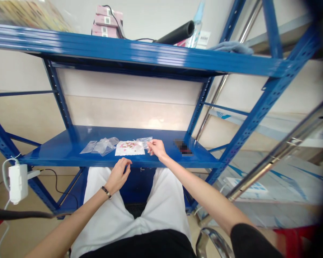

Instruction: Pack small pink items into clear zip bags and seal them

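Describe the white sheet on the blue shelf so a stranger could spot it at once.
On the lower blue shelf, look just left of the right hand. The white sheet lies flat there, strewn with small reddish bits. Unlike the clear plastic bags to its left, it is opaque white.

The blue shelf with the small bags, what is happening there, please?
A seated person works at the blue shelf. The right hand pinches a small clear bag beside a white sheet that carries small reddish pieces. The left hand hangs empty at the shelf's front edge. More clear bags lie to the left of the sheet, and a dark object lies to the right.
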Available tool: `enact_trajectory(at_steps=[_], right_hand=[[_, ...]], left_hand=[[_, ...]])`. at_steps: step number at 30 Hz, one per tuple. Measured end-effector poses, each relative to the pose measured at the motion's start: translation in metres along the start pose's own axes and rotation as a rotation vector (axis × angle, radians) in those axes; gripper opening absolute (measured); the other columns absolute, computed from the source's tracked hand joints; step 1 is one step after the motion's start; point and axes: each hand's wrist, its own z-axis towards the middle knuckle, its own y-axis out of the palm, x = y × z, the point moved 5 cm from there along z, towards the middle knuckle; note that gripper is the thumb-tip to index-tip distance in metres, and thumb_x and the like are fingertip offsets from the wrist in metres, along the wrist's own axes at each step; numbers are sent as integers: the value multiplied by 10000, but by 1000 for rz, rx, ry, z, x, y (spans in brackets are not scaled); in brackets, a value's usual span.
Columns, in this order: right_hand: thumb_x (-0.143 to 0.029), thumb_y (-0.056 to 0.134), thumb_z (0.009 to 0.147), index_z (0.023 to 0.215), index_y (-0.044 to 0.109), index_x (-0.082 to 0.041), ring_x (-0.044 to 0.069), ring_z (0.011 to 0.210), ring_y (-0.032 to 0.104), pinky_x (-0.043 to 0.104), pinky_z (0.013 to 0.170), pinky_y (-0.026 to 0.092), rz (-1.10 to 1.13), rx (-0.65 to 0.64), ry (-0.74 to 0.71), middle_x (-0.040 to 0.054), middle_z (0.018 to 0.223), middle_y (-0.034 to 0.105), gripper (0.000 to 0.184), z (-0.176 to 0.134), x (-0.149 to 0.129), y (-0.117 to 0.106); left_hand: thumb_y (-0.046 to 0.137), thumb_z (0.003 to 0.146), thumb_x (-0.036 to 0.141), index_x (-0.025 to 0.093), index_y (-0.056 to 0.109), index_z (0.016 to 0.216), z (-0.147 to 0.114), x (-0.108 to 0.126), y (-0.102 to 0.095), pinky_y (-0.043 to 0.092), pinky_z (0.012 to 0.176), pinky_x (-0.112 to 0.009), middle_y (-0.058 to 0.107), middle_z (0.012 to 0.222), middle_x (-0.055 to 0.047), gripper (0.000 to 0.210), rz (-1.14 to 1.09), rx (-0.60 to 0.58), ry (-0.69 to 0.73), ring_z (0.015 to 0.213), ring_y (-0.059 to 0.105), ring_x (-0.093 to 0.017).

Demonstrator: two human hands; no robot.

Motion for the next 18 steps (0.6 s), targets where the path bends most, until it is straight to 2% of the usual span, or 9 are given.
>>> enact_trajectory(at_steps=[3,5,7,11,18], right_hand=[[-309,681,816,665,586,-155,114,435,537,215,481,380,-121,-66,-76,-8,524,578,236,36,-18,5],[-214,721,771,663,620,-149,120,520,565,220,559,379,-193,-113,-132,0,574,611,162,51,-31,7],[-195,723,773,690,652,-147,131,625,584,222,617,364,-374,-187,-247,19,652,652,118,58,-46,12],[-230,643,863,799,700,-160,142,724,590,223,624,322,-834,-379,-517,50,800,703,111,59,-66,30],[-244,679,846,881,740,-184,149,733,606,224,590,309,-1002,-510,-555,57,881,723,92,66,-78,50]], left_hand=[[397,945,194,184,546,1264,11,-3,6,447,949,-408,571,1269,-130,352,297,-8,127,1163,548,-255],[394,944,177,171,511,1339,13,-5,10,417,1004,-433,533,1358,-144,413,451,-7,168,1279,480,-282],[396,946,179,160,498,1372,13,-4,14,358,1075,-455,506,1413,-147,438,563,-12,209,1376,386,-297],[391,952,199,133,413,1455,9,-7,19,315,1124,-441,425,1505,-147,508,660,-30,242,1431,318,-280],[376,964,231,126,292,1524,8,-24,23,278,1156,-439,360,1552,-134,576,704,-46,220,1451,290,-263]])
